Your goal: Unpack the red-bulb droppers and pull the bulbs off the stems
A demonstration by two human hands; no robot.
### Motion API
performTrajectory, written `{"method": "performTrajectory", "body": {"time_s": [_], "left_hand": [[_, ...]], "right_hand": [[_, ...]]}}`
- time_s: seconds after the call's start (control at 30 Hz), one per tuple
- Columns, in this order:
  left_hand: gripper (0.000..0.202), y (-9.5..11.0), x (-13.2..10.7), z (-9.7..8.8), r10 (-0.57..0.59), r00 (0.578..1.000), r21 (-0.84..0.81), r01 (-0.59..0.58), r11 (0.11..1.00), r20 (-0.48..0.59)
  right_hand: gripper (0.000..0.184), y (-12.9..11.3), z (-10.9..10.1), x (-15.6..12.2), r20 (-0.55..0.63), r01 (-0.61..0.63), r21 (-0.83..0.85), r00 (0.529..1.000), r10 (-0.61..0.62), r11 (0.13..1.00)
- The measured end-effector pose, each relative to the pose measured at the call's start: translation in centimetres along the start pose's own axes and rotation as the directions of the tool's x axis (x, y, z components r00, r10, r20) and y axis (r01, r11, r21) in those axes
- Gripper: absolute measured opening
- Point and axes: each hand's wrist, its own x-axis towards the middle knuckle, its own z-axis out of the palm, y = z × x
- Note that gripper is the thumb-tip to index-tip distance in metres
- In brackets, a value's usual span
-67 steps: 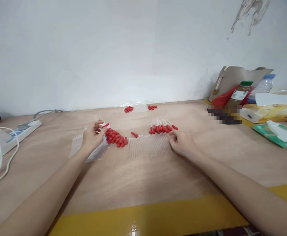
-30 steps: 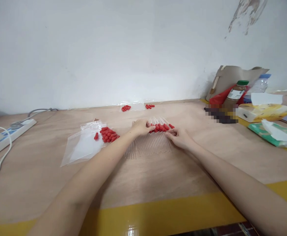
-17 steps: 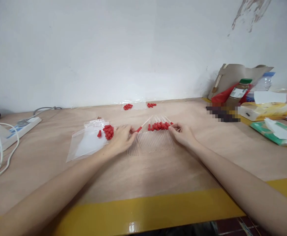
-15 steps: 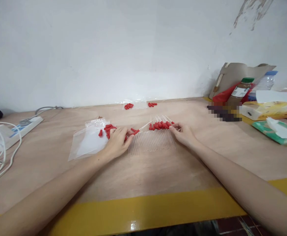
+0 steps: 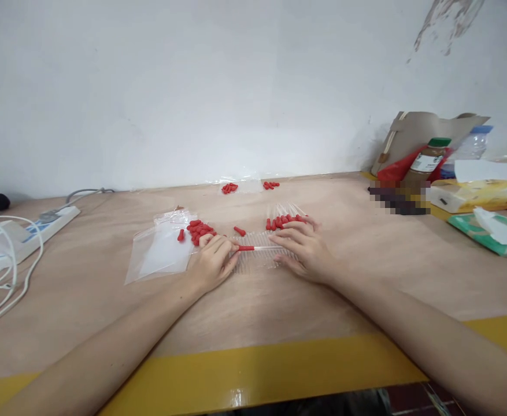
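Note:
My left hand (image 5: 210, 263) pinches the red bulb end of a clear dropper (image 5: 257, 248) that lies crosswise over a row of bare glass tubes (image 5: 253, 264). My right hand (image 5: 303, 249) holds the dropper's glass end between its fingers, over the same row. Just beyond the right hand lie several finished droppers with red bulbs (image 5: 284, 220). A heap of loose red rubber bulbs (image 5: 199, 230) sits by the edge of a clear zip bag (image 5: 160, 253) to the left. One single bulb (image 5: 239, 231) lies between the heaps.
Two small groups of red bulbs (image 5: 228, 187) lie near the wall. A white power strip (image 5: 40, 222) and cables (image 5: 2, 271) are at the left. At the right stand a bottle (image 5: 426, 159), a paper bag (image 5: 426, 130) and tissue packs (image 5: 474, 193). Yellow tape (image 5: 279, 370) edges the table.
My left hand took one dropper from the finished group and drew it back over the tube row. My right hand moved left from that group and closed on its glass end.

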Motion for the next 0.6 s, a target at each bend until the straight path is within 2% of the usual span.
{"method": "performTrajectory", "body": {"time_s": [0.2,0.3,0.6], "left_hand": [[0.006,1.2,0.4,-0.4,-0.010,1.000,-0.047,0.011,0.999,0.019],[0.018,1.5,0.6,-0.4,-0.029,0.997,-0.055,0.033,0.998,0.070],[0.017,1.9,0.7,-0.8,0.067,0.991,-0.089,-0.056,0.994,0.118]], "right_hand": [[0.019,-1.1,1.4,-0.3,0.024,0.043,-0.041,0.999,-0.042,0.998],[0.019,-1.4,1.6,-0.3,0.011,0.034,-0.023,0.999,-0.034,0.999],[0.021,-1.8,1.1,-0.3,-0.024,0.129,0.017,0.991,-0.129,0.992]]}}
